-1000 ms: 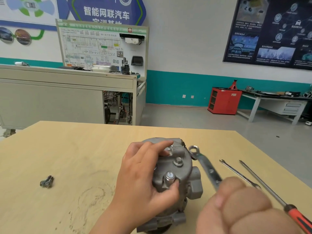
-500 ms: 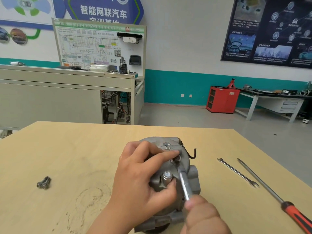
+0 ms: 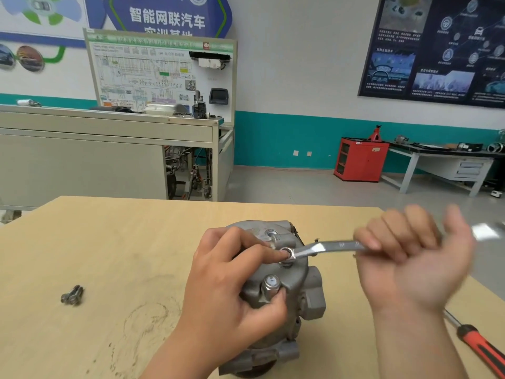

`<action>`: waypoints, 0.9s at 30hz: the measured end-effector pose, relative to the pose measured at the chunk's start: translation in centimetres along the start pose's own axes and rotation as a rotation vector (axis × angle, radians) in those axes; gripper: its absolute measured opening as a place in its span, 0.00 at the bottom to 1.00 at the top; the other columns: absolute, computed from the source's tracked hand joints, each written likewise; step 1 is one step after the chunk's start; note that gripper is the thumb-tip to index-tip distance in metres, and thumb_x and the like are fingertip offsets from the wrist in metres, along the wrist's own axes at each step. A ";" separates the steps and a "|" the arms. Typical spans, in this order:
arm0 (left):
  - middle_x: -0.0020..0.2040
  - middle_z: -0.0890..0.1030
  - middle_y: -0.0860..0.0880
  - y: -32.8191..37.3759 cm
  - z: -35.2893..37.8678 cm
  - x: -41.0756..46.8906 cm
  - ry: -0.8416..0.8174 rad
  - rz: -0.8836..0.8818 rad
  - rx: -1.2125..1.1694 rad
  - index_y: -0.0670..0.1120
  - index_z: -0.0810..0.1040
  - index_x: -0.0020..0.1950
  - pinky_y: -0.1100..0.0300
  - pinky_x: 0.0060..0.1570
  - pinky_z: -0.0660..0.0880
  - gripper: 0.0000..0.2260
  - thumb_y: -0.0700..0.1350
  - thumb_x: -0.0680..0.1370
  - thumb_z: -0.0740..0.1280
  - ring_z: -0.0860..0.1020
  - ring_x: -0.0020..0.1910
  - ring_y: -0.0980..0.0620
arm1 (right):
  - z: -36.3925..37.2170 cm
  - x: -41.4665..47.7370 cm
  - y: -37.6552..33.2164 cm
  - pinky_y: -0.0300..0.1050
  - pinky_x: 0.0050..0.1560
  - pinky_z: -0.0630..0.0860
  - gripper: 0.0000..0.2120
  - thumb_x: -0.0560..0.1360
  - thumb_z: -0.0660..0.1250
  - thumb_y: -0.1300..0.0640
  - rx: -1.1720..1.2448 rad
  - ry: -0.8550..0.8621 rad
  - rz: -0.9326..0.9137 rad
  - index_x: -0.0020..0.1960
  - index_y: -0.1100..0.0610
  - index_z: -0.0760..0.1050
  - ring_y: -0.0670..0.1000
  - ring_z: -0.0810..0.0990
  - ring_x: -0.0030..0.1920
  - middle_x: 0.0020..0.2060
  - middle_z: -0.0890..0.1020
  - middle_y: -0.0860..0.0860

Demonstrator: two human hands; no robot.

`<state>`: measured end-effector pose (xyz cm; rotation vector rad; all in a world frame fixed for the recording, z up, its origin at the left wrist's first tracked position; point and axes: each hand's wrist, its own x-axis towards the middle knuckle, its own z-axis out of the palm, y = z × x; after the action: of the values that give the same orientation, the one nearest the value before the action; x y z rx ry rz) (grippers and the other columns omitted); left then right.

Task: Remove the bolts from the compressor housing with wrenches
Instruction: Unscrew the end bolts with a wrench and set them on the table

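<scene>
The grey compressor housing (image 3: pixel 295 294) stands on the wooden table (image 3: pixel 109 242) in front of me. My left hand (image 3: pixel 226 291) grips its left side, forefinger stretched to the ring end of a silver wrench (image 3: pixel 325 248) that sits on a bolt (image 3: pixel 287 254) on the top face. My right hand (image 3: pixel 418 258), blurred, curls its fingers round the wrench handle, which points right. A second bolt (image 3: pixel 270 285) sticks up nearer to me, by my left thumb.
Two loose bolts (image 3: pixel 72 295) lie on the table at the left. A red-handled screwdriver (image 3: pixel 481 348) lies at the right edge, partly behind my right hand. Benches and a red cabinet (image 3: pixel 360 158) stand far back across the floor.
The wrench's ring went onto the upper bolt, and its handle has swung from pointing toward me round to the right. My right hand moved up and right with it. The left hand stayed put.
</scene>
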<state>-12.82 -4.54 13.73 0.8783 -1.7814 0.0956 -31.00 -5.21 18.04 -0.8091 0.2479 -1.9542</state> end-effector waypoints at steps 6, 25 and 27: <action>0.43 0.77 0.55 -0.1 -0.2 0.1 -0.020 0.013 0.008 0.56 0.84 0.49 0.67 0.53 0.67 0.16 0.52 0.64 0.66 0.70 0.48 0.53 | 3.4 8.0 3.8 0.32 0.15 0.57 0.22 0.76 0.54 0.39 0.027 -0.018 0.652 0.34 0.55 0.67 0.41 0.58 0.15 0.18 0.60 0.44; 0.47 0.73 0.61 -0.5 -0.1 -0.1 0.016 0.057 -0.047 0.53 0.76 0.54 0.64 0.50 0.69 0.19 0.53 0.64 0.67 0.71 0.48 0.53 | 11.0 5.5 9.1 0.39 0.34 0.68 0.11 0.74 0.68 0.48 -1.387 -0.830 0.000 0.44 0.55 0.74 0.46 0.72 0.33 0.34 0.75 0.48; 0.50 0.72 0.63 -0.6 0.0 -0.2 0.065 0.030 -0.104 0.48 0.68 0.49 0.63 0.47 0.70 0.19 0.53 0.63 0.68 0.73 0.47 0.52 | 11.7 4.8 8.6 0.40 0.33 0.67 0.10 0.73 0.69 0.49 -1.303 -0.918 -0.016 0.39 0.51 0.70 0.45 0.69 0.29 0.30 0.71 0.45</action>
<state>-12.45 -4.92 13.31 0.7655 -1.7231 0.0500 -19.00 -11.79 24.78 -2.3933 0.9558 -1.0391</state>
